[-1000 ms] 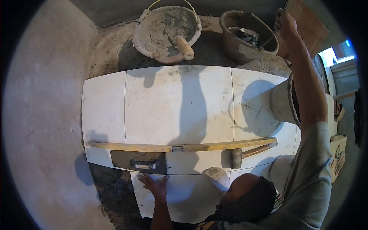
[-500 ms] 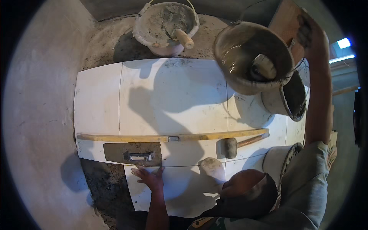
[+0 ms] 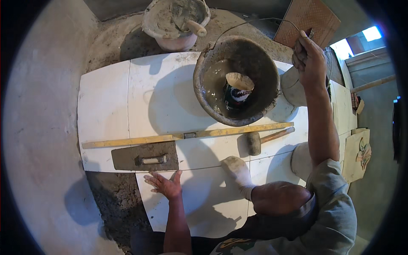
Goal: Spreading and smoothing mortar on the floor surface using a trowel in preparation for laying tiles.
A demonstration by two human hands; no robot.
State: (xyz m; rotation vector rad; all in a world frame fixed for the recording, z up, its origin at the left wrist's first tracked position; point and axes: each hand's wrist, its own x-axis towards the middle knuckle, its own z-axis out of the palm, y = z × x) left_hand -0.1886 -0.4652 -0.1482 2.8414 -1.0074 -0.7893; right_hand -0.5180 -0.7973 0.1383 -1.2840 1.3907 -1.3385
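Note:
My right hand (image 3: pixel 312 63), raised at the upper right, is closed around the wire handle of a dark, dirty bucket (image 3: pixel 199 89). The bucket tips toward me over the white tiles; murky water and a small cut-open container (image 3: pixel 240 81) show inside. My left hand (image 3: pixel 166 185) presses on a white tile (image 3: pixel 191 204) with its fingers spread. Just beyond those fingers lies a flat rectangular trowel (image 3: pixel 127 158) with its handle up. Farther on, a long yellow spirit level (image 3: pixel 238 130) crosses the tiles. A rubber mallet (image 3: pixel 254 143) rests below its right part.
A pale bucket of mortar (image 3: pixel 163 37) with a wooden-handled tool (image 3: pixel 196 29) stands at the back. Bare mortar bed (image 3: pixel 114 204) lies left of my hand, beside the wall (image 3: pixel 42 127). Another bucket (image 3: pixel 293 87) stands behind my right forearm. A brown tile (image 3: pixel 308 21) leans at the back.
My right hand has swung the bucket leftward over the tiles, and its handle now shows in a full arc. My left hand stays spread on the tile. The view has shifted slightly.

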